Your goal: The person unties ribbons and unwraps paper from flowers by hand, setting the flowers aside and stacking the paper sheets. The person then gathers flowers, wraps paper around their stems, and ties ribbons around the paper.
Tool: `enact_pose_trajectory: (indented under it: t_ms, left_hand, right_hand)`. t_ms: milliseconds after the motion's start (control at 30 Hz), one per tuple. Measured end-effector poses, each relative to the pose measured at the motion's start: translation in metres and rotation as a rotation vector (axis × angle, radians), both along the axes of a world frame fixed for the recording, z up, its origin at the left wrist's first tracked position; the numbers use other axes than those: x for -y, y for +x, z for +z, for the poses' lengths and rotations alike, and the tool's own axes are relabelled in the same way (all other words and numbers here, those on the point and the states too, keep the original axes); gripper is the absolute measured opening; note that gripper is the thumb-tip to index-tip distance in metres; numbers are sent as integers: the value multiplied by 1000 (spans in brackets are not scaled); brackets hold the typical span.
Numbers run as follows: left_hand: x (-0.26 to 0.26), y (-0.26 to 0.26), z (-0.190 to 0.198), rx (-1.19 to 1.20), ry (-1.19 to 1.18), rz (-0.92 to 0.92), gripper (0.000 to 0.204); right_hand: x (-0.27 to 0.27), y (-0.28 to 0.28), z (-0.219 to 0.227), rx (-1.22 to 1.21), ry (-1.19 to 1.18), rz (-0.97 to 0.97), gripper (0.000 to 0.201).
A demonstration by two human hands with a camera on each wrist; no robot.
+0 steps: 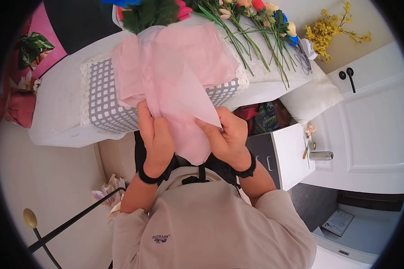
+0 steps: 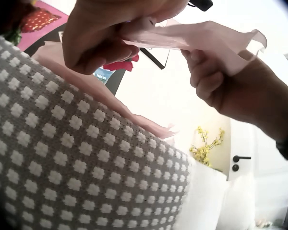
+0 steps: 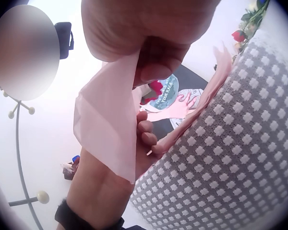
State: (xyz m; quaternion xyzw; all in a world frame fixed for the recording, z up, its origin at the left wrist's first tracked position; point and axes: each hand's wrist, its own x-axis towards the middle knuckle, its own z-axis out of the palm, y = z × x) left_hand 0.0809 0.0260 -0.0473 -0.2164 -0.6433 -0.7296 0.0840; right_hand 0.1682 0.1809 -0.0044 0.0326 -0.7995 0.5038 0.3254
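Observation:
Thin pink wrapping paper [image 1: 173,89] spreads over the near side of the table, its narrow lower end hanging past the edge towards the person's lap. On the left of that end, the left hand [image 1: 156,141] pinches the paper between thumb and fingers. The right hand [image 1: 229,136] grips a folded flap at the other side, thumb on top. In the right wrist view a pale sheet of the paper [image 3: 108,120] hangs below the right hand [image 3: 149,33] and covers part of the left hand. Green leaves [image 1: 143,18] with blue and pink blooms show at the paper's far end.
A grey-and-white checked cloth [image 1: 104,89] lies under the paper. Loose stemmed flowers [image 1: 260,36] lie at the back right, near yellow blossom sprigs [image 1: 325,33]. A cushion [image 1: 309,98], a white cabinet [image 1: 292,152] and a door [image 1: 368,125] stand right; a black-rod stand [image 1: 76,219] is left.

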Motion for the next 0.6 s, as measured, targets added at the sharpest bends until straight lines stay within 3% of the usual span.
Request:
enact_pose_trajectory:
  t_ms: [100,167,233,300,333,467,533,600]
  left_hand:
    - [-8,4,6,66,56,6,25]
    - [-12,3,11,46,111,49,24]
    - [-9,-1,19,-105,-33,82,24]
    - [-4,-5,15,-25,-13,40,25]
    - [-1,-7,14,54,4,1,27]
    - [4,-6,24,-6,-66,-20,33]
    - [9,-6,20,34,-17,-109,40]
    - [11,-2,22,46,50,-117,46]
  right_hand:
    - [-2,3,1,23,-5,-14,7]
    - [-7,6,-1,-103,77,9,13]
    - [-12,13,2,-123,132,-8,13]
    - [-16,17,6,-146,185,-21,14]
    - [-17,17,7,-171,108,-27,10]
    - [-18,18,4,-282,-109,-11,9]
    - [-20,19,3,-268,-128,30,10]
    - [-17,20,1,-234,-162,-46,9]
